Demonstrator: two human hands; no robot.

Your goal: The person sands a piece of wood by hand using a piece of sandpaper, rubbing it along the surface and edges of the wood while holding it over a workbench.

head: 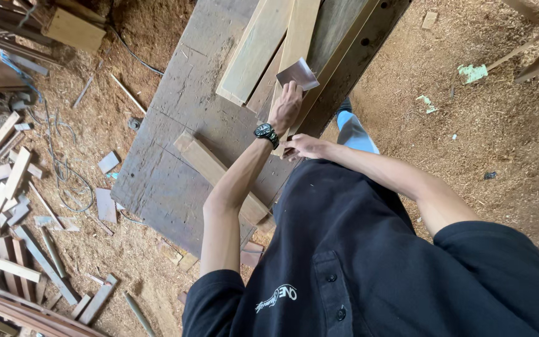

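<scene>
A brown rectangular sheet of sandpaper (297,73) is pinched by the left hand (286,107) against a long pale wooden strip (292,59) on the grey workbench (182,118); the strip's near end is gripped by the right hand (305,147).

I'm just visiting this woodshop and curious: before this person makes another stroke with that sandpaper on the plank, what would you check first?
1. Sandpaper gripped by left hand: ok, fingers pinch its edge.
2. Plank steadied: ok, right hand presses at its near end.
3. Plank supported: ok, it lies on the workbench.
4. Stroke path clear: cannot tell, other boards lie close alongside.
5. Sandpaper flat on the wood: not ok, one corner appears lifted.
6. Grit wear: cannot tell, too small to see.
</scene>
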